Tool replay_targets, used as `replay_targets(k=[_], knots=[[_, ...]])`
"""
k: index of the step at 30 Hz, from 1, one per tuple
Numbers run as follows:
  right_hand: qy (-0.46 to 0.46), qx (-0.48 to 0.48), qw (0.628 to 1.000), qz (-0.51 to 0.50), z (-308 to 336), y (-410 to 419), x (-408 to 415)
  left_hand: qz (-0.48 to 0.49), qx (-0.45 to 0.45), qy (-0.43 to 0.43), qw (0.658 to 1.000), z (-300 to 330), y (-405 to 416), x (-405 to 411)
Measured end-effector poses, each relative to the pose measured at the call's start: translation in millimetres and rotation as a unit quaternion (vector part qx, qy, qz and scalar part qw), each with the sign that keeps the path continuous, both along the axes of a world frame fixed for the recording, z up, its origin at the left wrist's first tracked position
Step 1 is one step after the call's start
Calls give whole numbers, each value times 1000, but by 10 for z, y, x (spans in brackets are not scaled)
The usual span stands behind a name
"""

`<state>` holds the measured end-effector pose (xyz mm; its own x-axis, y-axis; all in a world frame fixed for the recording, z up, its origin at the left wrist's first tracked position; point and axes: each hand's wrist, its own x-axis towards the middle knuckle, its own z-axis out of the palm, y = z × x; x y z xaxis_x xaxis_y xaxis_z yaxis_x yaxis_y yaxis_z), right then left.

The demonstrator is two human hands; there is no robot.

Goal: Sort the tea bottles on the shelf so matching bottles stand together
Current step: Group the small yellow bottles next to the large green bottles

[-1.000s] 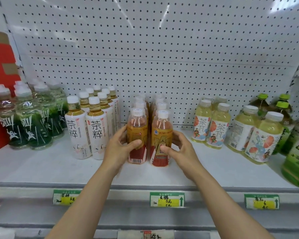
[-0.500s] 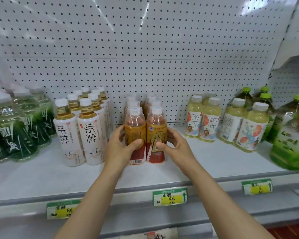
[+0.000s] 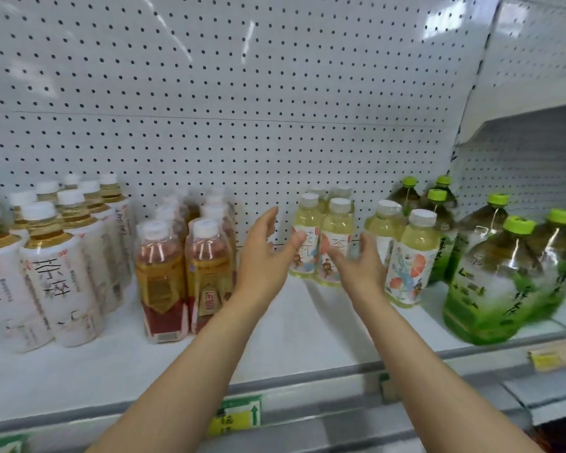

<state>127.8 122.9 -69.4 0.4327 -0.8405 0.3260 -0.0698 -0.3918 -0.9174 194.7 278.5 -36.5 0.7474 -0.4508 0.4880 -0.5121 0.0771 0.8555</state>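
Observation:
Two rows of orange-and-red tea bottles (image 3: pixel 183 273) stand on the white shelf (image 3: pixel 307 348), left of my hands. To their right stand pale yellow tea bottles (image 3: pixel 321 243) with picture labels, and two more of the same kind (image 3: pixel 406 256) beside them. My left hand (image 3: pixel 268 253) hovers open between the orange bottles and the yellow ones, holding nothing. My right hand (image 3: pixel 356 266) is open in front of the yellow bottles with fingers spread, hiding part of their labels. I cannot tell whether it touches them.
White-labelled tea bottles (image 3: pixel 56 263) fill the shelf's left end. Large green-capped bottles (image 3: pixel 500 273) crowd the right end, smaller green-capped ones (image 3: pixel 428 204) behind. A pegboard wall (image 3: pixel 242 109) backs the shelf. Price tags (image 3: pixel 236 416) hang on the front rail.
Both hands let go of the two front orange-and-red bottles and moved right, toward the pale yellow bottles. The view also swung right and closer.

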Motion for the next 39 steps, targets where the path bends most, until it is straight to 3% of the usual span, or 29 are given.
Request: replay_targets(k=[3,6,13,19,26,39], knots=[[37,-2,998,48,-118,-214,98,-52,31,147,987,-75,-468,324],[67,-16,996,62,-221,-351,191,-77,34,197,977,-134,-733,528],[118,-78,989,46,-320,-568,242,-53,60,196,977,-172,-942,729],[53,41,990,124,-249,-550,49,-30,41,223,973,-160,-917,721],[-22,127,975,181,-260,-492,-718,-26,51,222,973,-104,-1004,683],[-55,147,970,186,-315,-526,-973,-41,30,205,978,-117,-1340,678]])
